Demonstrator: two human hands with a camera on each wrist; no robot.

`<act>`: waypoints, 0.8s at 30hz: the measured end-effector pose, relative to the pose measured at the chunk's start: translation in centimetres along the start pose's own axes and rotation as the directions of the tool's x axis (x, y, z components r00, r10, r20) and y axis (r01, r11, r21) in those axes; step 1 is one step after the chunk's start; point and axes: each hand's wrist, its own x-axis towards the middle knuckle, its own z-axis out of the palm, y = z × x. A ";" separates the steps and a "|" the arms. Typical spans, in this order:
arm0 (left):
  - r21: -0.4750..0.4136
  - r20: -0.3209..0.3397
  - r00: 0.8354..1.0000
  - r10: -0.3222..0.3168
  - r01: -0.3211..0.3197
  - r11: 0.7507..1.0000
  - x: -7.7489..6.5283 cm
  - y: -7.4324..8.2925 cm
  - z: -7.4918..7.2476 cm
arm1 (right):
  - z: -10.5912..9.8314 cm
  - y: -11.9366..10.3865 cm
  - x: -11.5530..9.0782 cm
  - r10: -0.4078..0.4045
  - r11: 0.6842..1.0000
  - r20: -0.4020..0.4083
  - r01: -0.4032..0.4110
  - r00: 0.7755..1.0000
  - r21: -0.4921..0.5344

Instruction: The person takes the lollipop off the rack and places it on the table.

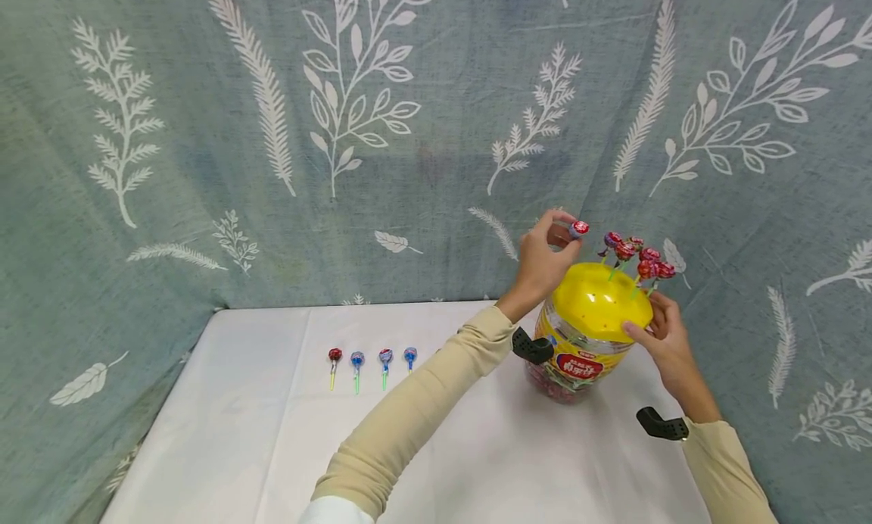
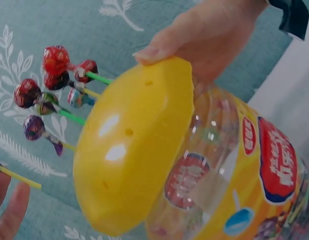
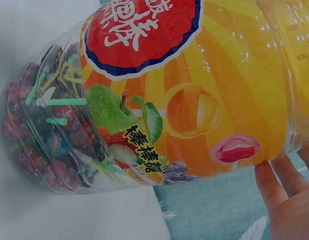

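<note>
Above the far left of a yellow domed lid (image 1: 599, 300), my left hand (image 1: 545, 255) pinches a lollipop (image 1: 579, 229) with a red and blue wrapper. Its yellow stick (image 2: 22, 178) shows in the left wrist view. The lid tops a clear plastic lollipop jar (image 1: 579, 365) with a yellow and red label. My right hand (image 1: 671, 350) holds the jar at its top, thumb on the lid's edge and fingers near the neck (image 3: 289, 195). Several wrapped lollipops (image 1: 647, 266) stand in small holes along the lid's far right side.
Several lollipops (image 1: 357, 361) lie in a row on the white-covered table (image 1: 259, 433), left of my left forearm. More lollipops (image 3: 49, 135) fill the jar's bottom. A grey-green leaf-patterned cloth (image 1: 436, 130) hangs behind the table and along its sides.
</note>
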 end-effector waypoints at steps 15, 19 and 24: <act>0.005 -0.018 0.999 -0.033 0.033 0.999 -1.8 -1.7 -2.9 | 0.0 -0.1 -0.1 0.020 1.000 0.008 -0.020 1.000 -0.023; 0.007 -0.008 0.999 -0.034 0.034 0.999 -2.4 -2.2 -3.4 | 0.1 -0.1 -0.1 0.027 0.999 0.007 -0.027 1.000 -0.027; -0.002 -0.007 0.998 -0.057 0.057 0.998 -2.9 -2.9 -4.1 | 0.1 -0.1 0.0 0.019 1.000 0.007 -0.019 1.000 0.002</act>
